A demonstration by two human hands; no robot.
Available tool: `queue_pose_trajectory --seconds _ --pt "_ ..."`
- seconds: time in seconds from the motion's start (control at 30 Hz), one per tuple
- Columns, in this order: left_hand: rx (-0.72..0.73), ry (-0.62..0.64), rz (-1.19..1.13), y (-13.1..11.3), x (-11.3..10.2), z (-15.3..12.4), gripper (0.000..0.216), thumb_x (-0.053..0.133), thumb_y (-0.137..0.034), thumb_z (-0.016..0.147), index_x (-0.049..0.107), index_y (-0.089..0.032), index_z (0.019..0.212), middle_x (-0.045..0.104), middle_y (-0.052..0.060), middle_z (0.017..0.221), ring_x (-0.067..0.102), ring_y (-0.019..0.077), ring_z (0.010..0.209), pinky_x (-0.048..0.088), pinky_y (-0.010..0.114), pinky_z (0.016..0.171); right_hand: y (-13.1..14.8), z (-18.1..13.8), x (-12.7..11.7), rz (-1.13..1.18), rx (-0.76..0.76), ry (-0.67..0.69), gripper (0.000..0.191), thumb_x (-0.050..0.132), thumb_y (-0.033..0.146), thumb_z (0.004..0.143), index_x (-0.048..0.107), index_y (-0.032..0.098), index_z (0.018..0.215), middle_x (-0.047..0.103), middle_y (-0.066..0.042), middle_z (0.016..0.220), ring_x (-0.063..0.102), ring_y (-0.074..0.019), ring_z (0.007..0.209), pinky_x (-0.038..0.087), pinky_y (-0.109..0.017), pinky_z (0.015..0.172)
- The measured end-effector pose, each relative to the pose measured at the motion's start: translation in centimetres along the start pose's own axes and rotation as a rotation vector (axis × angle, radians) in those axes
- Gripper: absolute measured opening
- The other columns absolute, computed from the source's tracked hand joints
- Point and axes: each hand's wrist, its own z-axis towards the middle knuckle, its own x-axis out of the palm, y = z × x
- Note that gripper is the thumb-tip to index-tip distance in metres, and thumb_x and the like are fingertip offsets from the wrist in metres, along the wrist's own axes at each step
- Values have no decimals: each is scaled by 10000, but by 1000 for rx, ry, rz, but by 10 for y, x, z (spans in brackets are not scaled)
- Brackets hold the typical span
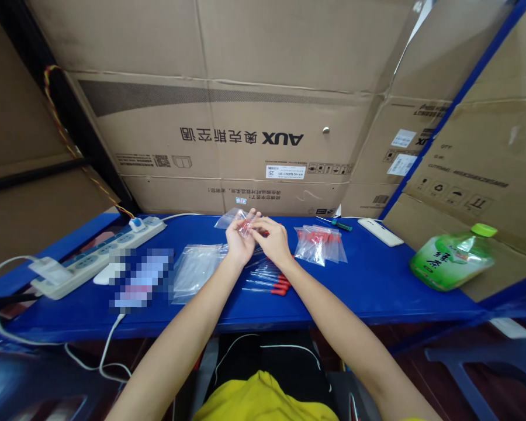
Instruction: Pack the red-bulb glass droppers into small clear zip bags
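Observation:
My left hand (pixel 240 241) is closed on a small clear plastic bag (pixel 228 218), with something red showing through it. My right hand (pixel 272 238) meets it from the right, fingertips pinched together at the bag's edge. Exactly what the right fingertips grip is too small to make out. Below both hands lie several thin clear tubes with red ends (pixel 280 287), spread on the blue table (pixel 333 298). A stack of flat clear bags (pixel 197 269) rests left of my left wrist. On the right, filled bags with red pieces (pixel 319 241) lie in a pile.
A white power strip (pixel 100 257) with plugs and cables runs along the left side, near a phone with a blurred screen (pixel 144 278). At the right are a green-handled screwdriver (pixel 342 225), a white phone-like slab (pixel 380 232) and a green drink bottle (pixel 451 260). Cardboard walls (pixel 228 105) enclose the back.

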Motion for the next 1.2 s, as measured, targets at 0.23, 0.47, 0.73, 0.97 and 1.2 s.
queue_pose_trajectory --seconds 0.23,0.47,0.73,0.97,1.2 --pt "96 -103 -63 -10 -5 8 353 519 -46 721 509 -214 1031 754 58 990 763 211 971 545 459 1050 -20 15 -41 -153 -22 269 134 701 255 901 819 248 965 762 3 847 633 -141 700 460 -260 704" --pt "150 -112 -84 -15 -5 10 443 507 -22 708 501 -239 1094 730 33 967 761 197 900 552 465 1040 -45 11 -69 -69 153 678 87 825 274 757 844 220 822 722 36 653 573 -113 575 394 -233 589" --pt "141 -112 -92 -16 -4 8 464 515 -30 709 498 -237 1124 734 42 991 762 195 909 550 453 1048 -53 14 -66 -41 187 832 135 868 311 683 845 218 778 719 19 656 611 -136 625 410 -236 583" --pt "152 -110 -120 -22 -6 12 320 517 -72 702 522 -230 980 736 44 964 755 189 944 552 436 1048 -35 17 -65 127 119 542 212 694 375 864 760 175 889 754 -19 825 648 -153 726 492 -267 690" --pt "189 -129 -168 -35 -10 17 176 521 -122 761 548 -222 903 729 54 933 742 188 942 579 412 1007 -15 20 -64 213 61 51 238 696 426 866 695 191 903 702 -23 809 630 -156 721 481 -274 661"
